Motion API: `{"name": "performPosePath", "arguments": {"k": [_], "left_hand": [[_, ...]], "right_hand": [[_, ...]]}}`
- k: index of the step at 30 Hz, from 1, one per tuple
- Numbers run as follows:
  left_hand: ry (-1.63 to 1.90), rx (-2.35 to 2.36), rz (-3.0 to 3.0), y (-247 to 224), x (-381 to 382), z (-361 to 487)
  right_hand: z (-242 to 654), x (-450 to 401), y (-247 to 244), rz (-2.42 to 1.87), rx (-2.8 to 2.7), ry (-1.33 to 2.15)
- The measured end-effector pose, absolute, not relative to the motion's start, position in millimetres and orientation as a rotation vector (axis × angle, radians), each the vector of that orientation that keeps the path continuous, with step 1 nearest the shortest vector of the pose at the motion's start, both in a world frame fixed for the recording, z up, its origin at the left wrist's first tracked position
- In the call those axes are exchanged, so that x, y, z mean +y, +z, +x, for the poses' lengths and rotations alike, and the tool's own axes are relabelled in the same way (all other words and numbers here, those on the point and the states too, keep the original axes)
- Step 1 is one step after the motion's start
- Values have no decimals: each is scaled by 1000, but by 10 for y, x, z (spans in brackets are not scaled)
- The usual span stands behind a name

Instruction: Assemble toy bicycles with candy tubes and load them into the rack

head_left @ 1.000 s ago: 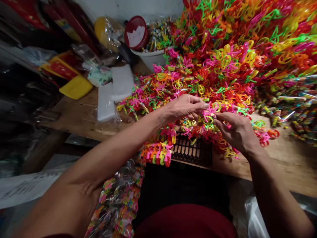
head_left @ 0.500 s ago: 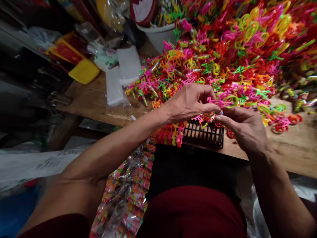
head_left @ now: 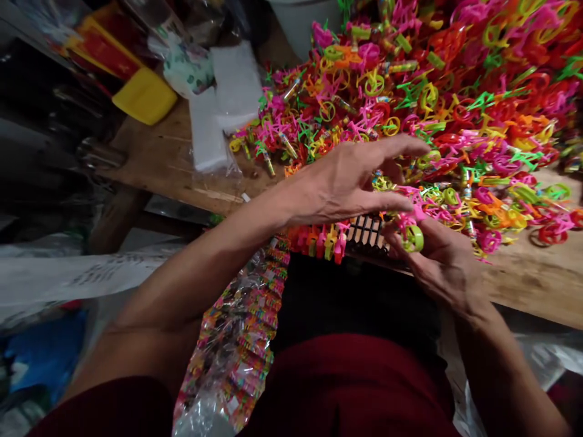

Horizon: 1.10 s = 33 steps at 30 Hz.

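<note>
My right hand (head_left: 449,264) is closed on a small pink plastic toy with a yellow-green ring like a wheel (head_left: 413,238), just beyond the right end of a black slotted rack (head_left: 367,232). My left hand (head_left: 348,179) is over the rack, its fingers apart and holding nothing I can see. Its thumb reaches close to the toy; whether they touch I cannot tell. Pink, yellow and red toys (head_left: 321,243) stand in a row in the rack's left part, partly under my left forearm. A big heap of similar toys (head_left: 410,103) lies beyond both hands.
The wooden table (head_left: 532,285) has its front edge close to my body. Clear plastic packs of toys (head_left: 241,340) hang below it at the left. White stacked packets (head_left: 207,136), a yellow scoop-like piece (head_left: 144,97) and a pale bucket (head_left: 305,27) stand behind.
My hands were together on a small toy above the rack. Now the left hand has opened and the right hand has the toy lower down. The view has shifted a little.
</note>
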<state>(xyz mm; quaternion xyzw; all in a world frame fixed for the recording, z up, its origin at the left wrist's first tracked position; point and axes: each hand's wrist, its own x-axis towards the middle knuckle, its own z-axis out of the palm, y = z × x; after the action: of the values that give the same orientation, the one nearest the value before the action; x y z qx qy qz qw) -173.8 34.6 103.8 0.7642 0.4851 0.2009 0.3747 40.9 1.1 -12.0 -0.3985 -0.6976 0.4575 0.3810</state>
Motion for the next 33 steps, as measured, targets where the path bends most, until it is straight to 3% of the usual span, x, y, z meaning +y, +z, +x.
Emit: {"name": "performPosePath", "arguments": {"k": [5, 13, 22, 33], "left_hand": [[767, 1564, 2079, 848, 199, -1885], [471, 1652, 2424, 243, 244, -2071], [498, 1659, 2436, 258, 235, -2045], [634, 1704, 2407, 369, 132, -2030]], "right_hand": [[81, 80, -329, -1041, -1748, 948], [-7, -84, -391, -1015, -1755, 860], [-22, -361, -635, -1004, -1906, 671], [-119, -324, -558, -889, -2080, 353]]}}
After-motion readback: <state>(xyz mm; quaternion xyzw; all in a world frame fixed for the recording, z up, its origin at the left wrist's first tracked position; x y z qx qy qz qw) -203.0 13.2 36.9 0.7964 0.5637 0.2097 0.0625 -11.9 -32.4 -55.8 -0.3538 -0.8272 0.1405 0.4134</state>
